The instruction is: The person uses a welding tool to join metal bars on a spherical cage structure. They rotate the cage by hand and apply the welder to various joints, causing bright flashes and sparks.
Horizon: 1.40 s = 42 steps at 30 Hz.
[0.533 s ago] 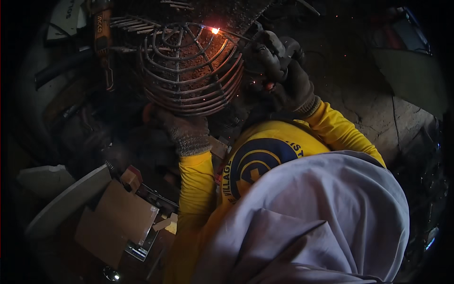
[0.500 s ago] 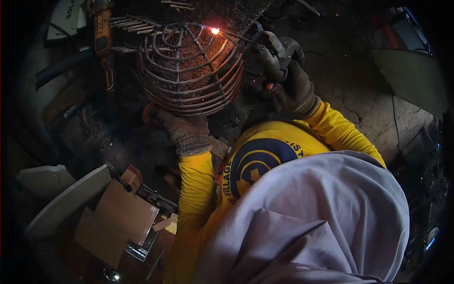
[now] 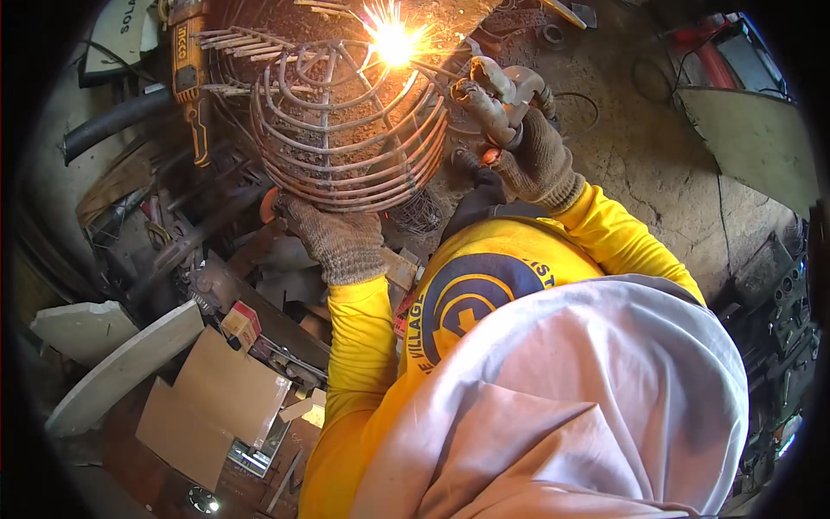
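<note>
My right hand, in a brown knit glove, is closed around a worn welding electrode holder. A thin rod runs left from the holder's jaws to a bright, sparking arc at the far edge of a round metal wire cage. Curved bars and a few ribs make up the cage. My left hand, also gloved, grips the cage's near edge; its fingers are partly hidden. Something small and orange shows beside that hand, too unclear to name.
An orange-and-black power tool lies left of the cage, near a dark pipe. Flattened cardboard and a small red box are at lower left. Tools crowd the right edge. A board stands at upper right.
The small red glow at the rod's tip has flared into a bright arc with sparks, lighting the whole scene. Both hands and the cage stay almost in place.
</note>
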### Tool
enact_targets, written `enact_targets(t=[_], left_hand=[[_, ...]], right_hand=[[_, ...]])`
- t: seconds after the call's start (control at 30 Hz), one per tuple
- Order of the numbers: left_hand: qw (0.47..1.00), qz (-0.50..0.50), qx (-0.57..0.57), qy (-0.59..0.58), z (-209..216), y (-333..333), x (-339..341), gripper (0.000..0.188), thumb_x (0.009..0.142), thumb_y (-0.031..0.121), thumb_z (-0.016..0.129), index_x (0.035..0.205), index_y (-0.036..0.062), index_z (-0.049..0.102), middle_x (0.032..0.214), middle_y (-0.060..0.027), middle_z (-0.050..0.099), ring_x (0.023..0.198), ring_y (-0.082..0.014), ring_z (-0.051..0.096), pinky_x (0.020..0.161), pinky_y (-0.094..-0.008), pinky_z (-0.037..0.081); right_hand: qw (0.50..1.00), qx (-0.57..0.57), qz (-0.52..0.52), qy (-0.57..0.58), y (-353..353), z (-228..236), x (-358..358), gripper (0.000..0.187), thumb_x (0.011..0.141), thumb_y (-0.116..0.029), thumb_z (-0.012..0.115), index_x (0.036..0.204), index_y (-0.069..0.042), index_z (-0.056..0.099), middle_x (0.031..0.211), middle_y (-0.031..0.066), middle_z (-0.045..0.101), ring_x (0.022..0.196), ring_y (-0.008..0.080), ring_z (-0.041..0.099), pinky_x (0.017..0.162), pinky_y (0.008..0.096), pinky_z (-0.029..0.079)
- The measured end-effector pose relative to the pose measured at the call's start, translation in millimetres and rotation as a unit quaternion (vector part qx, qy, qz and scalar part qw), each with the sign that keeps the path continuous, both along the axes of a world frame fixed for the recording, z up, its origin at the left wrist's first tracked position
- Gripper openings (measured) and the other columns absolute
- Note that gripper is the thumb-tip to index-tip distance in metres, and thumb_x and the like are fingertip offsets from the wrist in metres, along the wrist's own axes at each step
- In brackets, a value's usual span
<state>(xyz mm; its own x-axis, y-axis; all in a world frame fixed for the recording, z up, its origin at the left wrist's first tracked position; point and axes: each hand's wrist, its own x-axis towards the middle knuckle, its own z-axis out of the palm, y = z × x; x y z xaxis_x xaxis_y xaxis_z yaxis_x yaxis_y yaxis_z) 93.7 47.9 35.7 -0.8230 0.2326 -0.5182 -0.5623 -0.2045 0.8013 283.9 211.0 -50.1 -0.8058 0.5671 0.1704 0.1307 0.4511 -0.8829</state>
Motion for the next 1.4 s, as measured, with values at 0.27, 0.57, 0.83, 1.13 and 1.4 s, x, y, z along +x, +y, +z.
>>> enact_targets(t=[0.27,0.57,0.83,1.13,1.4], left_hand=[[0.998,-0.051,-0.019,0.016,-16.5,-20.0,-5.5,0.054,0.1,0.049,0.04,0.14,0.0121,0.047,0.144,-0.0084,0.048,0.129,-0.0293,0.048,0.11,-0.0488,0.041],[1.0,-0.005,0.005,-0.012,-0.1,3.5,-1.8,0.057,0.1,0.05,0.038,0.143,0.0136,0.043,0.149,-0.0095,0.042,0.134,-0.0313,0.044,0.112,-0.0504,0.036],[0.999,-0.04,-0.014,0.027,-8.3,-5.4,-4.9,0.059,0.1,0.053,0.039,0.144,0.0132,0.042,0.149,-0.0092,0.042,0.133,-0.0313,0.045,0.112,-0.0511,0.036],[1.0,-0.025,0.004,0.004,-5.6,-2.7,-4.1,0.059,0.1,0.053,0.037,0.146,0.0156,0.04,0.151,-0.0082,0.039,0.134,-0.0309,0.043,0.112,-0.0518,0.035],[0.998,-0.043,0.036,-0.009,-4.2,-0.4,-3.6,0.059,0.098,0.054,0.042,0.144,0.0168,0.043,0.15,-0.008,0.042,0.133,-0.0307,0.045,0.112,-0.0518,0.035]], right_hand=[[0.958,-0.267,0.024,0.105,-4.8,-12.4,-4.7,0.05,0.092,-0.036,0.062,0.128,-0.003,0.052,0.111,0.011,0.06,0.099,0.0221,0.06,0.082,0.0377,0.049],[0.996,0.054,-0.07,0.012,2.1,-10.4,12.4,0.057,0.089,-0.042,0.068,0.119,0.003,0.052,0.098,0.0121,0.065,0.086,0.024,0.065,0.079,0.0334,0.05],[0.99,-0.124,-0.066,0.02,-17.3,-31.6,30.6,0.057,0.087,-0.037,0.073,0.12,0.003,0.049,0.097,0.0095,0.068,0.088,0.0172,0.067,0.08,0.0319,0.051],[0.993,-0.082,-0.083,0.022,-16.6,-14.3,26.9,0.055,0.08,-0.035,0.076,0.116,0.002,0.056,0.097,0.0202,0.065,0.09,0.0382,0.065,0.08,0.04,0.05],[0.993,-0.071,-0.086,0.032,-15.2,-19.0,23.3,0.057,0.08,-0.04,0.075,0.116,0.001,0.057,0.099,0.0201,0.065,0.092,0.0391,0.064,0.08,0.0411,0.05]])
